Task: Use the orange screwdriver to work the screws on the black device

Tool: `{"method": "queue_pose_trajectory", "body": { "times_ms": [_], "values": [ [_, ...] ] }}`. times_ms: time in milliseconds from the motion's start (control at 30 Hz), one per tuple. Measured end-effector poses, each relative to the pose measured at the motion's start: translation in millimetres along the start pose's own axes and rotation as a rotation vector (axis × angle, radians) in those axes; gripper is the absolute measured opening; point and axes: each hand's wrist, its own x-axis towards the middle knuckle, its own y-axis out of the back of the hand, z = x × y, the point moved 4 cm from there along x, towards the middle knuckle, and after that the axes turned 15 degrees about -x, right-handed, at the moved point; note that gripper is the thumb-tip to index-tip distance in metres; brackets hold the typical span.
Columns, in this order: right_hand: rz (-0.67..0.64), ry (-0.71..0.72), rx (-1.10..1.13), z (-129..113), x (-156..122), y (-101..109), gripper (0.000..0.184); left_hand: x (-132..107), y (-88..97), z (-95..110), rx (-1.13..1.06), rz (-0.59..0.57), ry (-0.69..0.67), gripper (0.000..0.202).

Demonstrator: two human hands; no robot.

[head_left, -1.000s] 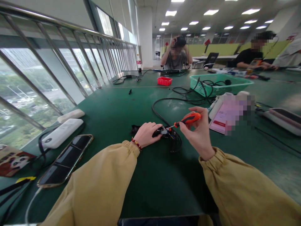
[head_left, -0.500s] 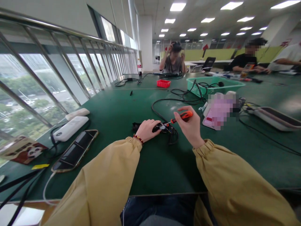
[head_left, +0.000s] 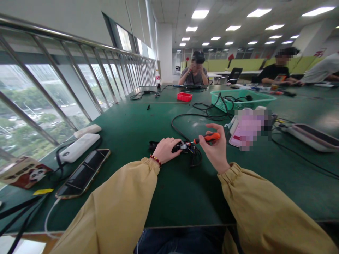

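My left hand (head_left: 166, 149) lies curled over a small black device (head_left: 155, 145) on the green table (head_left: 174, 190), pinning it down. My right hand (head_left: 216, 148) is closed round the orange handle of a small screwdriver (head_left: 207, 138). The screwdriver's metal tip points left and meets the device's exposed end (head_left: 184, 146), just beyond my left fingertips. A black cable (head_left: 177, 129) runs from the device in a loop toward the far side of the table. Both arms wear yellow sleeves, and a red bead bracelet is on my left wrist.
To my left lie a phone (head_left: 84, 172), a white power bank (head_left: 79, 147) and a panda card (head_left: 25, 172). A green basket (head_left: 241, 98) with cables, a small red tray (head_left: 184, 96) and a blurred pink item (head_left: 249, 128) stand further off. Other people sit at the far end.
The view shifted back and slightly up. My hands stayed on the device and screwdriver; the screwdriver handle dropped to lie flatter.
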Motion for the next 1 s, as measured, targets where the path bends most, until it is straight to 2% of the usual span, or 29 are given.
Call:
{"method": "queue_pose_trajectory", "body": {
  "times_ms": [67,133,233,300,400,500,667,833,867,1000],
  "values": [
    [-0.007,0.01,0.042,0.0,-0.6,-1.0,0.042,-0.2,-0.1,-0.2,0.0,-0.007,-0.009,0.039],
    [-0.009,0.003,0.015,1.2,-1.1,-1.1,0.043,-0.4,0.0,-0.5,0.005,-0.009,-0.012,0.04],
    [-0.004,-0.027,-0.079,2.8,-1.7,-0.1,0.024,-0.3,0.8,-0.3,0.012,-0.009,-0.012,0.039],
    [-0.006,-0.026,-0.073,2.0,-2.1,0.1,0.017,-0.2,1.5,0.2,0.014,-0.012,-0.01,0.04],
    [-0.008,0.007,0.013,-0.6,-2.2,0.1,0.034,-0.1,2.1,1.1,0.015,-0.018,-0.002,0.039],
    [0.011,0.014,0.004,-0.9,-1.6,1.6,0.048,0.0,1.9,1.4,0.018,-0.014,0.005,0.037],
    [-0.01,-0.027,-0.052,1.2,-0.9,1.9,0.025,-0.1,0.4,0.4,0.033,-0.015,-0.003,0.038],
    [0.006,0.029,-0.002,-0.1,-1.5,1.6,0.052,-0.4,0.6,-0.5,0.029,-0.018,0.002,0.037],
    [0.016,0.025,-0.028,0.3,-1.4,2.3,0.051,-0.5,0.7,-0.5,0.028,-0.016,0.0,0.038],
    [0.018,-0.024,-0.097,2.2,-0.2,3.6,0.025,-0.5,0.3,-0.4,0.029,-0.012,-0.007,0.037]
  ]
}}
